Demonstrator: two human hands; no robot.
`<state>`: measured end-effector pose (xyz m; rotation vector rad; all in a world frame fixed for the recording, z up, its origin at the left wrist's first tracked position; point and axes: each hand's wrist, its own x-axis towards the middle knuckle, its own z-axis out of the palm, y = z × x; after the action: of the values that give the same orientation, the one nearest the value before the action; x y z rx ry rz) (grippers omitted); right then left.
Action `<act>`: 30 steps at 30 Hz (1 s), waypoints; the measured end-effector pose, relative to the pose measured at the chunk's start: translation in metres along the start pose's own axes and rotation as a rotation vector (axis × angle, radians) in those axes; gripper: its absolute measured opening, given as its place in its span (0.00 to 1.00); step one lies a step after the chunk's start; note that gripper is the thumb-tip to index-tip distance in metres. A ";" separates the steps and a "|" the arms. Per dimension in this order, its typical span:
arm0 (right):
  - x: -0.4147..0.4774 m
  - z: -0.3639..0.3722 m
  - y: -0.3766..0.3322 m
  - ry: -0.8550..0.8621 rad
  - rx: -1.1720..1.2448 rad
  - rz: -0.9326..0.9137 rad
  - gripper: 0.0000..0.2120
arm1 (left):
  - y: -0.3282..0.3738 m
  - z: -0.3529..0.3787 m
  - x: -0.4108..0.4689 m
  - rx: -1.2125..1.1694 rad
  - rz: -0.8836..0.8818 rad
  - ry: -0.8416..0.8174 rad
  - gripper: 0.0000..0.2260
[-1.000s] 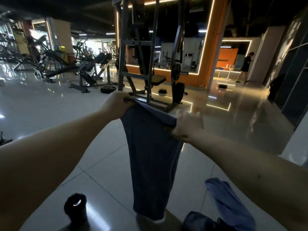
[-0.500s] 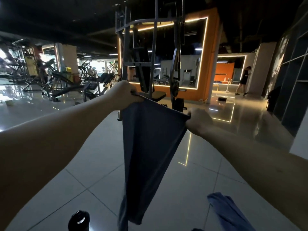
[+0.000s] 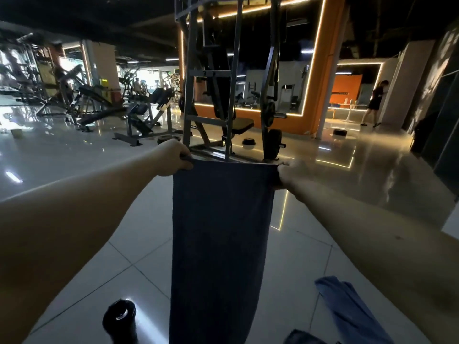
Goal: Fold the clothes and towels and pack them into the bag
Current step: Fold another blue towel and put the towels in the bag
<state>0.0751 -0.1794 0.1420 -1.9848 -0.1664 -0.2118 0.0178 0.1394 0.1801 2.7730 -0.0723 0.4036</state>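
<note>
Gym, dim, w/ glossy tiled floor (image 3: 74, 155) catching light glare. Far L: row of benches (image 3: 139, 115) & machines, bright windows behind them. Bottom L on the floor: black bottle (image 3: 120, 319), upright, seen from above.

L arm comes in from the L edge. L hand (image 3: 171, 157) is clenched on the top L corner of the towel (image 3: 218, 244), fingers curled over the hem. Towel is dark blue, held up in the air mid-frame. Its top edge is pulled taut & about level btw both hands. The rest hangs flat, straight down. Its lower part passes just R of the bottle and the end runs out of frame at the bottom.

Behind it, centre: tall grey steel rack (image 3: 213, 78) w/ black seat pad, and a plate (image 3: 273, 142) standing at its R foot.

R hand (image 3: 291, 173) grasps the top R corner, fingers wrapped round bunched fabric. Behind: orange wall (image 3: 320, 83) edged w/ an LED strip.

Bottom R on the floor: lighter blue cloth (image 3: 347, 311), crumpled, lying loose, apart from the towel. A darker item sits at the bottom edge beside it, too cut off to tell what it is.

Far R background: person (image 3: 375, 103) in dark clothes, mid-stride by a pillar.
</note>
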 end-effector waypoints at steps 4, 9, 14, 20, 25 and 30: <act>0.029 0.016 0.018 0.030 -0.043 0.039 0.13 | -0.017 0.043 0.026 -0.133 -0.092 0.165 0.03; 0.049 0.009 0.014 0.161 -0.094 0.021 0.12 | -0.011 0.052 0.053 -0.316 -0.128 0.318 0.02; 0.042 -0.007 0.001 0.272 -0.132 -0.082 0.13 | 0.010 0.038 0.052 -0.441 -0.098 0.444 0.06; 0.004 -0.015 0.004 0.275 -0.055 -0.181 0.13 | 0.018 0.036 0.023 -0.515 -0.023 0.495 0.06; -0.038 -0.013 0.050 0.069 -0.036 -0.216 0.16 | -0.009 0.067 -0.030 -0.560 -0.029 0.156 0.05; -0.082 0.002 0.131 -0.225 -0.164 -0.083 0.13 | -0.038 0.133 -0.092 -0.466 -0.125 -0.281 0.03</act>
<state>0.0234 -0.2327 0.0064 -2.1650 -0.3870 -0.0554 -0.0310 0.1307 0.0219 2.3365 -0.0514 -0.0384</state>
